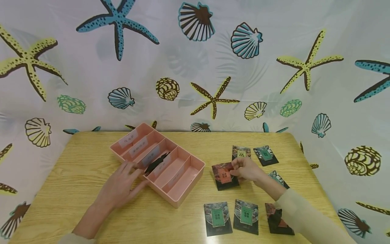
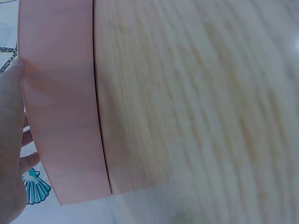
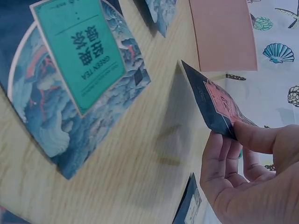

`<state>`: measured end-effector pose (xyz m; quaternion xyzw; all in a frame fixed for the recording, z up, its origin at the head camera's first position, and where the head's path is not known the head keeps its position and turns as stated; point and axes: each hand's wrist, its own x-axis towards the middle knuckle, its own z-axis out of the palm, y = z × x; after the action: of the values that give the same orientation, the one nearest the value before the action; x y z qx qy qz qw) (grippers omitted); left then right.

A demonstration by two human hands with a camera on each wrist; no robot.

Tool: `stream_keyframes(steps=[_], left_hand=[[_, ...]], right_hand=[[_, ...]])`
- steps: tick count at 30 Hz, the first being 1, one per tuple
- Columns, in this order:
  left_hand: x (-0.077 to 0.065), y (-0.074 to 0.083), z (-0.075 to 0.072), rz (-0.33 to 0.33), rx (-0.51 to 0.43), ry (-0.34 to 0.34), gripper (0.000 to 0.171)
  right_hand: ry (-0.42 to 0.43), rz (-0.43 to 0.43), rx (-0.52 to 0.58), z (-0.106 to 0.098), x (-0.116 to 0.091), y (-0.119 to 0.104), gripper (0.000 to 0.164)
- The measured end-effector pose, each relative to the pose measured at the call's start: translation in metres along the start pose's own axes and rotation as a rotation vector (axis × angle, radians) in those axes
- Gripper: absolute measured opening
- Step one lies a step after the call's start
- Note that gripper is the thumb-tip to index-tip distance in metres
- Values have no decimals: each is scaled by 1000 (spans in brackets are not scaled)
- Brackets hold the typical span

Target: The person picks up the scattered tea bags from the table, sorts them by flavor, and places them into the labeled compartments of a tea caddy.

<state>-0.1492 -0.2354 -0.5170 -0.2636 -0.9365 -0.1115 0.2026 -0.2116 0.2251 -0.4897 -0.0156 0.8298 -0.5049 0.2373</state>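
In the head view the left hand [image 1: 118, 184] lies loosely spread at the near rim of the pink box [image 1: 166, 196], touching it; how hard it presses cannot be told. Just beyond those fingers a dark packet [image 1: 156, 164] stands in the middle compartment, its lower part hidden; the label writing is too small to read. The right hand [image 1: 247, 168] pinches a red-labelled packet [image 1: 223, 174], its thumb and fingers covering one side. Beyond that hand lie two packets; the right forearm and sleeve partly cover two more, and two green-labelled packets [image 1: 217, 219] lie nearer the person. A stretch of table [image 1: 173, 225] separates the left hand from these; more wood runs leftward from it to the table's edge. In the left wrist view the hand is cut off, its thumb at the box's rim, fingers partly hidden behind. In the right wrist view the held packet tilts up off the table between thumb and fingers; beside it a large green-tea packet [image 3: 84, 70] is cut off by the frame.
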Motion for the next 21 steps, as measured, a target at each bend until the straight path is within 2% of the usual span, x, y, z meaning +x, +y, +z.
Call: stream_keyframes(steps=[9,21], left_hand=[[1,1,-1,-20,-5,-29,31],[1,0,0,-10,-13,0,33]], right_hand=[[-5,-18,-5,-6,-5,-10,16],[-50,-84,-5,-13,-9,-26,14]])
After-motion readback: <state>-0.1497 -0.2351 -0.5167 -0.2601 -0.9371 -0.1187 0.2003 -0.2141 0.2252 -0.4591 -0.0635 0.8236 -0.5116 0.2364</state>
